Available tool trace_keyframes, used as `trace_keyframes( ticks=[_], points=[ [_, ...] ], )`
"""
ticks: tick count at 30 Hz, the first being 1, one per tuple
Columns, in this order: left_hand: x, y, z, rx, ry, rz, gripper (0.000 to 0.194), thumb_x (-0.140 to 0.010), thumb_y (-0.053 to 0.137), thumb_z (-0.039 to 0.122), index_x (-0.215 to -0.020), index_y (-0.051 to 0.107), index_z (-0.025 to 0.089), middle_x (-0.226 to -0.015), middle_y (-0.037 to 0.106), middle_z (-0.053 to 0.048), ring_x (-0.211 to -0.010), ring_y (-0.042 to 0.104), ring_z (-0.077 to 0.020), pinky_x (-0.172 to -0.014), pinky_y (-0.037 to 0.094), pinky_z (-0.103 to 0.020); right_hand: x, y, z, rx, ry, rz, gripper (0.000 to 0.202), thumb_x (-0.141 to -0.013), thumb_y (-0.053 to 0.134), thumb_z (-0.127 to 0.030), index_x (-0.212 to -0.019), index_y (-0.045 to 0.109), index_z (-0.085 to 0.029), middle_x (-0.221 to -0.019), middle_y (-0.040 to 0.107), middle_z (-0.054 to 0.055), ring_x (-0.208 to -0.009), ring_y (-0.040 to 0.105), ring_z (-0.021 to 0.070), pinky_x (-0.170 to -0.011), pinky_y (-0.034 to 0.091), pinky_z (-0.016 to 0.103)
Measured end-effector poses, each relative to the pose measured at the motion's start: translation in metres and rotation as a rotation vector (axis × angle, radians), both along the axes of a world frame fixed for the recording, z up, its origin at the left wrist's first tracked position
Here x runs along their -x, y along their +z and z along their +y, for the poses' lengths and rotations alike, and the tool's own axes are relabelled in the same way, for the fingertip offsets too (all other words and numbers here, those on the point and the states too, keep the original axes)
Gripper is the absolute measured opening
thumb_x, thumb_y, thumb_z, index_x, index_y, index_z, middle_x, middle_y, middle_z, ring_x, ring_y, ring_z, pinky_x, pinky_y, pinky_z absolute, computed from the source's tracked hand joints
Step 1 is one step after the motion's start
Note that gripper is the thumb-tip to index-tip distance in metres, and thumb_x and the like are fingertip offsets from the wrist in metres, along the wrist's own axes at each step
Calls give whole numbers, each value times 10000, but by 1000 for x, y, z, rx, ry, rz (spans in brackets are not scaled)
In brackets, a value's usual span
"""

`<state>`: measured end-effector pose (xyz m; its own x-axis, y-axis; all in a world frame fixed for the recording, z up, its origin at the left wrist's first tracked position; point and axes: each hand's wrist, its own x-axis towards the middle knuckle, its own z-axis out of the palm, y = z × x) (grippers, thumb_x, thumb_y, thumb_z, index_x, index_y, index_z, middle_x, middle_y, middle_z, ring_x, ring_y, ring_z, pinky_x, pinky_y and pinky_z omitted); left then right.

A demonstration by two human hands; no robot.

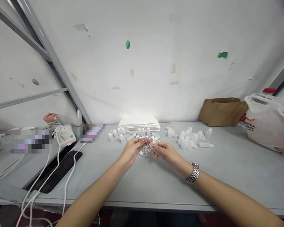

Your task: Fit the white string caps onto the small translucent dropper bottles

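Faces a white wall (151, 101) dotted with green patches and scraps of tape. Works over a plain grey table (137, 186), with a stack of white sheets (139, 123) against the wall, a brown paper bag (221, 112) at far right and a printed plastic bag (267, 119) nearer the right edge. Takes in, at left, white cables (59, 157), a white box (65, 136) and a pink toy (50, 117). Holds a small bottle (158, 152), cloudy, translucent and tilted, pinched in the fingers of the right hand (167, 150), above the table's middle. Pinches a small white piece (147, 142) in the fingertips of the left hand (132, 149), close against the right; too small to make out further. Has loose bottles (186, 138) scattered to the right, and capped bottles (110, 136) with thin white strands just beyond the hands.
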<state>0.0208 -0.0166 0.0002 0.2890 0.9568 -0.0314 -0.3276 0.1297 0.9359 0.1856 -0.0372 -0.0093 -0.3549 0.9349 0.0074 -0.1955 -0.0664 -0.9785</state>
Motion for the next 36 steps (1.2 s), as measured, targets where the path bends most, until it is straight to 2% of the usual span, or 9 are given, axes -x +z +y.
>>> trace_keyframes(
  ticks=[18,25,31,36],
  points=[
    [-1,1,0,-48,45,134,250,-636,697,342,-727,686,110,-869,704,-112,-903,615,-227,-913,401,-370,-1,-4,1,-37,-32,-89,301,-735,600,-444,-699,613,-145,-680,588,15,-546,491,90,-567,371,245],
    [-5,-1,-2,-120,155,280,208,-656,662,335,-715,683,136,-826,710,-86,-871,621,-229,-874,413,-374,-1,3,-1,-54,-58,-226,341,-749,568,-465,-638,593,-144,-504,512,-22,-475,419,83,-508,325,235],
    [-7,-3,-3,-136,186,320,179,-642,660,318,-696,689,150,-803,710,-75,-862,624,-224,-856,420,-353,-1,2,-1,-83,-94,-283,348,-729,570,-482,-670,595,-140,-620,571,10,-497,455,90,-521,350,241],
    [-8,-10,-2,-111,192,311,182,-626,671,316,-696,678,148,-756,709,-69,-791,637,-214,-803,442,-345,0,2,-1,-104,-120,-348,350,-735,554,-482,-653,580,-143,-601,560,5,-494,458,94,-543,376,248]
  ],
)
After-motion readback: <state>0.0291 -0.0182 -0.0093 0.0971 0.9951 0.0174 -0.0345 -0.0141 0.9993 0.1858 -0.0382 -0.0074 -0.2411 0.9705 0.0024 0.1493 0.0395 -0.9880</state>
